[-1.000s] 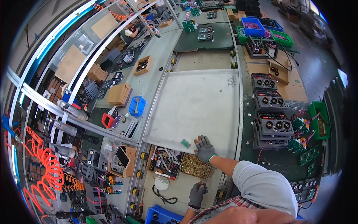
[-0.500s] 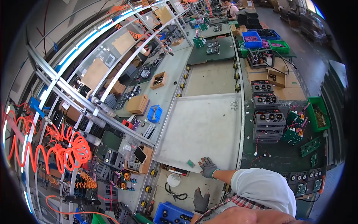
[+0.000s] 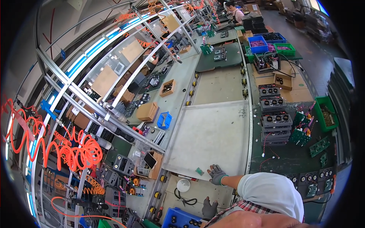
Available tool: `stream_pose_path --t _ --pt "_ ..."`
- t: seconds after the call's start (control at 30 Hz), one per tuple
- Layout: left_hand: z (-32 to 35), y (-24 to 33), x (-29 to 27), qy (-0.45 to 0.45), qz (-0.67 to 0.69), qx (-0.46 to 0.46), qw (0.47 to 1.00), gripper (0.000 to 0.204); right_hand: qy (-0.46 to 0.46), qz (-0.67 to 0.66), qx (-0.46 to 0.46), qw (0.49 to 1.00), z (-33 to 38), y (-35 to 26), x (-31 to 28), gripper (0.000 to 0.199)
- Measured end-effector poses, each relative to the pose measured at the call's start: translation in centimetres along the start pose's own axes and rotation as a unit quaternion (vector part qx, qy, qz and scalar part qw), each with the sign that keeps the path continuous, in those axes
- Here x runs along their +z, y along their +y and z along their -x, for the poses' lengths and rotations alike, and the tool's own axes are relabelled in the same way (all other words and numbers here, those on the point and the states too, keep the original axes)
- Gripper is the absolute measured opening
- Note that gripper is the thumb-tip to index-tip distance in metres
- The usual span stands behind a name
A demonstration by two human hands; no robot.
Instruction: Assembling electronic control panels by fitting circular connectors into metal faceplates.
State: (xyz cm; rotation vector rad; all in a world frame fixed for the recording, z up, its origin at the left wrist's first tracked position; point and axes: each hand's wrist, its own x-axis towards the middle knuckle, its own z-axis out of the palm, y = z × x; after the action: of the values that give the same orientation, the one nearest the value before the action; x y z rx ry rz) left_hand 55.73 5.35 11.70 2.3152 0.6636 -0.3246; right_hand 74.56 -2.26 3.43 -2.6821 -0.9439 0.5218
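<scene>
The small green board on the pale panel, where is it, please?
In the head view, the green board lies low on the pale panel, just left of the right hand.

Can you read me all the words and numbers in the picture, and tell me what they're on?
There are none I can read out.
Blue wall sign: too small.
White tag on the metal frame: too small.
Stacked grey housings: any print is too small.
Green mark on the cardboard sheet: too blurred.
</scene>
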Motion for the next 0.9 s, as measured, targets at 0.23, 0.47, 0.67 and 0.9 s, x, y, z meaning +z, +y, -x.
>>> stream_pose_path --t 0.23,0.47,0.67,0.9 --pt "-0.6 0.3 0.8 -0.016 0.001 0.031 0.999 0.072 -0.032 0.012 -0.019 0.999 1.6 -1.1 -0.4 0.066" --pt "0.4 -0.1 0.9 0.073 0.002 0.051 0.996 0.068 -0.093 -0.027 -0.175 0.980 3.4 -4.2 2.7 0.054" --pt "1.7 -1.1 1.7 0.031 -0.093 0.082 0.992 0.073 0.063 -0.331 -0.098 0.936 11.3 1.0 -8.9 0.032" --pt "1.4 -3.7 6.4 -0.126 -0.299 0.116 0.939 0.080 0.675 -0.373 0.233 0.592 30.5 21.9 -17.9 0.018"
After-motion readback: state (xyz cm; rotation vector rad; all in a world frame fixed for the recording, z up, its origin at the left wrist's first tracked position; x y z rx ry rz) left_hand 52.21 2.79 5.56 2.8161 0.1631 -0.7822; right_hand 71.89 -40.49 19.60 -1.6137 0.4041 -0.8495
